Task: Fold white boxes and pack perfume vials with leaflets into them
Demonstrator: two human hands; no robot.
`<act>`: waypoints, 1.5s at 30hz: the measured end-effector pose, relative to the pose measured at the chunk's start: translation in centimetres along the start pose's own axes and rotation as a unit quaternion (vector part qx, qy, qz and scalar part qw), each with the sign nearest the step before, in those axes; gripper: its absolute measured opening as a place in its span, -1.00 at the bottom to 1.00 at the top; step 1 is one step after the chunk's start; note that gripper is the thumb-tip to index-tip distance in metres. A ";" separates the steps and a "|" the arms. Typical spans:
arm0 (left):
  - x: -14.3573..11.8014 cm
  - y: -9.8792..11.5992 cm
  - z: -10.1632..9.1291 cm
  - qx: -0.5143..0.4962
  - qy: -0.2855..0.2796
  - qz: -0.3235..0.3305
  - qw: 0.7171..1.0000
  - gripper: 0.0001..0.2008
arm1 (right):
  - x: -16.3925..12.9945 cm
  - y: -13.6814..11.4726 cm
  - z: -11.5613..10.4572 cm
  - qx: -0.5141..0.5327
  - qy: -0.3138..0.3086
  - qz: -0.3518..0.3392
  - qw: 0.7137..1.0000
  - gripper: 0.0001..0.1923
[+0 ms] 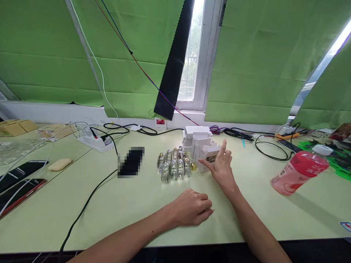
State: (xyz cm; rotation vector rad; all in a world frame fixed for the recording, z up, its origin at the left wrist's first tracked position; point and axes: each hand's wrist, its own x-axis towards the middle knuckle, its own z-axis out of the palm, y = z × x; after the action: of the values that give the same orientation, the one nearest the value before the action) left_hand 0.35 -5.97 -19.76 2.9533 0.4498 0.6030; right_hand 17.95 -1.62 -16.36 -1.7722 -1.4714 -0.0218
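My left hand rests on the table near its front edge, fingers curled in, with nothing visible in them. My right hand is open, thumb and index finger spread apart, at the front white box of a small group. Whether it touches that box I cannot tell. Behind it stand more white boxes, some stacked. Just left of the boxes, several small clear glass bottles with shiny tops stand close together in rows. A small gold cap sits between the bottles and the front box.
A pink drink bottle stands at the right. On the left are a black phone-like object, partly blurred out, a power strip, a cream case and phones. Black cables lie along the back.
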 end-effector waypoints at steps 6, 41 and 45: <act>0.0 0.0 0.0 0.007 0.002 0.002 1.000 -0.70 | 0.5 -0.5 -0.2 0.015 0.090 -0.043 0.995 0.22; 0.3 0.4 -0.1 -0.005 0.026 0.005 1.000 -0.74 | -2.7 -1.8 3.9 0.172 -0.157 -0.200 0.952 -0.56; 0.3 0.0 0.1 -0.028 0.042 0.015 0.999 -0.69 | -2.6 -1.6 4.4 0.197 -0.162 -0.191 0.948 -0.52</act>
State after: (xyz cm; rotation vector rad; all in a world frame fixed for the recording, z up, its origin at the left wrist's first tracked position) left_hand 0.66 -5.85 -19.72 2.8959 0.3899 0.7325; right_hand 13.75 -1.20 -19.72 -1.1889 -1.8854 0.3558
